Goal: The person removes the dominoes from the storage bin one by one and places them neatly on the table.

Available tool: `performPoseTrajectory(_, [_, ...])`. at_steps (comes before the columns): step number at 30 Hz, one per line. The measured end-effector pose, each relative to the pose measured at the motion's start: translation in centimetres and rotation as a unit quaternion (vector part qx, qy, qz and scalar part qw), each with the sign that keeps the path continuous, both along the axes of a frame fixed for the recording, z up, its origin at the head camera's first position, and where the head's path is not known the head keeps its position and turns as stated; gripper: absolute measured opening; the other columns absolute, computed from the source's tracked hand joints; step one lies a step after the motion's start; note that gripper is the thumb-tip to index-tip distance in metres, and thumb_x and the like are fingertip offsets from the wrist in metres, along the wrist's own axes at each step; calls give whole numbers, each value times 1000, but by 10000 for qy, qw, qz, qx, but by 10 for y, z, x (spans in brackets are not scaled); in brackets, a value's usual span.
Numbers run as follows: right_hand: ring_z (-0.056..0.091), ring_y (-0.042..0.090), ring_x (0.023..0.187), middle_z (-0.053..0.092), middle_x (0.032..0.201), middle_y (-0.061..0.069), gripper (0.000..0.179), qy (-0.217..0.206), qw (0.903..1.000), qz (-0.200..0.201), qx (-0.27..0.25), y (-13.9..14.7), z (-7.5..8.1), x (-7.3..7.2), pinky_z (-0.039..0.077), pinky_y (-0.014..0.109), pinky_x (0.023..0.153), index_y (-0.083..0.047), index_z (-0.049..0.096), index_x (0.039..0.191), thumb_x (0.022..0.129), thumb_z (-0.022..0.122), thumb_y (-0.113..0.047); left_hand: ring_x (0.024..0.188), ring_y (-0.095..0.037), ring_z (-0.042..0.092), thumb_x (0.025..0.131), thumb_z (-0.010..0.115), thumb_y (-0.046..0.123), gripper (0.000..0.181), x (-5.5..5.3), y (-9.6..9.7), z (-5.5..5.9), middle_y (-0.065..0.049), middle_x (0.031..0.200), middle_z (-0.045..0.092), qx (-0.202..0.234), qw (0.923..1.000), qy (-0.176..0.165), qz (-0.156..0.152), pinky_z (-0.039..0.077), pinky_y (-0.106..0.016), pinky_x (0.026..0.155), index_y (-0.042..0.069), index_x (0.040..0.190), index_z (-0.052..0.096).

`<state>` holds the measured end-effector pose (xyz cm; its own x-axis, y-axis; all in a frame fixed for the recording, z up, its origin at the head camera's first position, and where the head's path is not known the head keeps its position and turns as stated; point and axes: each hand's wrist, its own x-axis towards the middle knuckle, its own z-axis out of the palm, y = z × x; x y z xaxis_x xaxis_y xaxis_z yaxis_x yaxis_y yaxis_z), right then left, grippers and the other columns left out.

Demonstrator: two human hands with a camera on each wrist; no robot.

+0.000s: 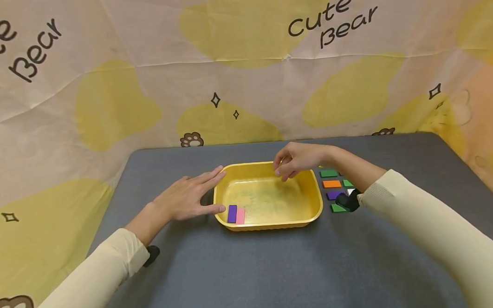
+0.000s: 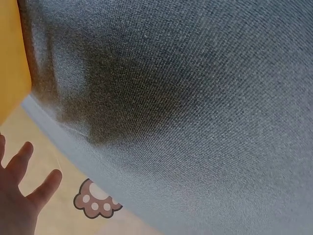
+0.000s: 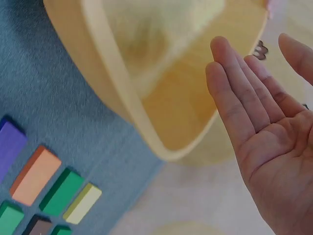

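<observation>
A yellow plastic basin (image 1: 275, 225) stands mid-table, with a purple block (image 1: 232, 214) and a pink block (image 1: 241, 215) lying side by side in its near left corner. My left hand (image 1: 190, 194) is at the basin's left side, fingers extended and thumb spread, fingertips right at the rim. In the left wrist view, only part of that hand (image 2: 22, 188) shows, lower left. Over the basin's far right part hovers my right hand (image 1: 299, 159). The right wrist view shows this hand (image 3: 269, 132) with its fingers loosely extended, thumb apart and nothing in the palm.
Right of the basin, rows of coloured blocks lie on the grey cloth-covered table (image 1: 253, 274), among them an orange block (image 1: 331, 184), a green block (image 1: 329, 173) and a yellow block (image 3: 82, 203). My right forearm passes above some. A patterned curtain (image 1: 240, 42) hangs behind the table.
</observation>
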<state>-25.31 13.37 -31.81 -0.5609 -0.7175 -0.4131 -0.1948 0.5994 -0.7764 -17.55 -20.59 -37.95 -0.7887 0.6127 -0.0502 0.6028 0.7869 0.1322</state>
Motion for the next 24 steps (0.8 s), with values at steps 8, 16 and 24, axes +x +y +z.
performPoseTrajectory(8, [66, 36, 110, 68, 120, 24, 41, -157, 9993, 253, 237, -23, -15, 2, 52, 40, 95, 9, 55, 130, 98, 62, -15, 141, -23, 42, 89, 43, 77, 93, 0, 1, -1, 4, 166, 18, 23, 10000, -56, 37, 37, -59, 104, 24, 161, 17])
performPoseTrajectory(16, [62, 24, 89, 70, 97, 18, 41, -259, 9973, 588, 358, -46, -23, 5, 52, 39, 92, 8, 55, 128, 95, 64, -14, 141, -23, 41, 89, 41, 79, 93, -1, 0, -1, 5, 166, 15, -27, 9999, -121, 72, 37, -58, 104, 25, 161, 16])
performPoseTrajectory(24, [65, 18, 115, 68, 124, 17, 45, -137, 9938, 917, 617, -66, -25, 5, 48, 31, 99, 4, 54, 132, 91, 70, -4, 140, -23, 43, 89, 39, 80, 93, -1, 1, -2, 4, 166, 17, -31, 9999, -121, 111, 37, -59, 104, 25, 161, 18])
